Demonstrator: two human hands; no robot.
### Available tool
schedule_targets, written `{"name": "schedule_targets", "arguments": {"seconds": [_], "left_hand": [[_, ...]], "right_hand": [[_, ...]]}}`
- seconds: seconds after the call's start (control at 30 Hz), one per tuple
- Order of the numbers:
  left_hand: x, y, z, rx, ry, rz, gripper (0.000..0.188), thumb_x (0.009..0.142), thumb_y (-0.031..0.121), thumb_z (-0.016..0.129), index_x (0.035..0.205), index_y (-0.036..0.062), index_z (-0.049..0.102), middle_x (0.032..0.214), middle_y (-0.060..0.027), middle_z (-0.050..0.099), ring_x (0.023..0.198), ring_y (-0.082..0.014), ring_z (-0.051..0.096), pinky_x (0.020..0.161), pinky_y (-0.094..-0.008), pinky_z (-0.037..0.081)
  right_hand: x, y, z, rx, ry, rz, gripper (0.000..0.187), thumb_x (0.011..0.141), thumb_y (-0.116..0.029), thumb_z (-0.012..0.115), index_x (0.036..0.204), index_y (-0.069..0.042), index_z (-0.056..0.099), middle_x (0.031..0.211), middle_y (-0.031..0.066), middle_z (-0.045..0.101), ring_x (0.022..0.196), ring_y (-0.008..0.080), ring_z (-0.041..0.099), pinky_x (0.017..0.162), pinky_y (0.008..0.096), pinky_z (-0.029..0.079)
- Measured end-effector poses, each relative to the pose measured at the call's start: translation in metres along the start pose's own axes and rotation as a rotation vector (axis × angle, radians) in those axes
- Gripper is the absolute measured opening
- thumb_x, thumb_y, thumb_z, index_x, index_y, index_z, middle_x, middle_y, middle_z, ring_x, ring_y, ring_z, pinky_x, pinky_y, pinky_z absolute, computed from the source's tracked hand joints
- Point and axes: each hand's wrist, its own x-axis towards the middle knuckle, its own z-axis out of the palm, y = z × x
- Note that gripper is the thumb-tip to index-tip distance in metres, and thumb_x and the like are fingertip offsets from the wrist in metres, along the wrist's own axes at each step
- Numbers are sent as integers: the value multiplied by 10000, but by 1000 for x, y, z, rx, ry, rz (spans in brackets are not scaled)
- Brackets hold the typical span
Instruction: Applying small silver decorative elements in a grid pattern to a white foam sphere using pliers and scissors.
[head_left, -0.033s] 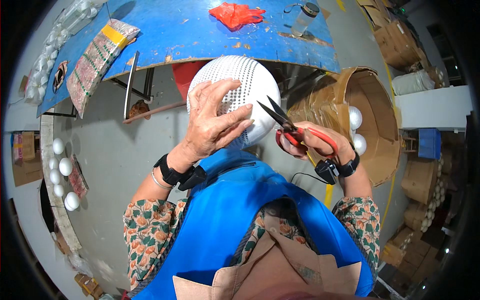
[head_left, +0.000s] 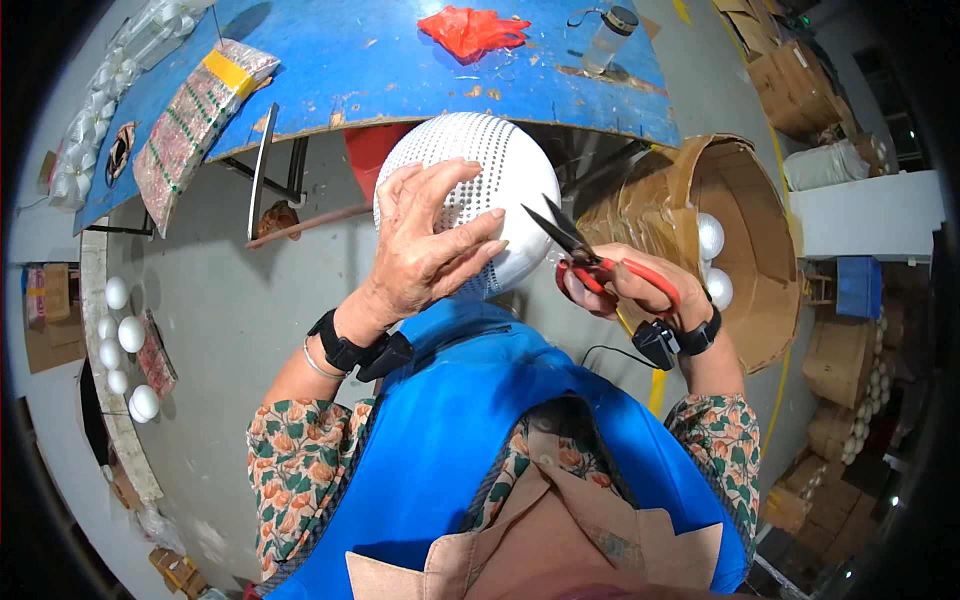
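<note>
A large white ball with rows of small grey studs rests above my lap, by the table's front edge. My left hand grips its near left side, fingers curved and spread over the studs. The thumb side lies across the studded part. In my right hand is a pair of scissors with red handles and dark blades. The blades are parted and point up and left toward the smooth right side of the ball. Their tips appear close to it; contact cannot be made out.
Ahead stands a blue table holding a red plastic bag, a clear bottle and a studded sheet pack. To the right, a big cardboard box contains white balls. Several white balls lie at the left.
The scissors and my right hand have shifted slightly to the right, away from the ball. My left hand and the ball stay almost where they were.
</note>
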Motion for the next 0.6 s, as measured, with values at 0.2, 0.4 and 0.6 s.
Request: {"name": "schedule_targets", "arguments": {"seconds": [0.2,0.4,0.6], "left_hand": [[5,-4,-5,18,-25,13,319,689,195,737,995,141,664,1135,-136,547,1101,-305,488,948,-458,285],[21,-2,-5,57,-190,43,352,712,294,721,1035,167,659,1128,-95,556,1101,-295,491,981,-516,232],[13,1,-8,63,-267,47,428,749,462,640,1072,182,658,1090,-85,579,1089,-280,498,987,-547,227]], "right_hand": [[0,21,-56,61,303,-80,634,857,-636,399,735,-24,509,604,4,451,496,85,440,468,216,351],[49,127,-190,-677,773,348,577,686,-572,673,630,-15,533,627,82,545,539,192,497,539,374,395],[147,158,-238,-872,812,533,488,696,-532,633,761,-48,639,801,173,652,799,334,639,662,402,494]]}}
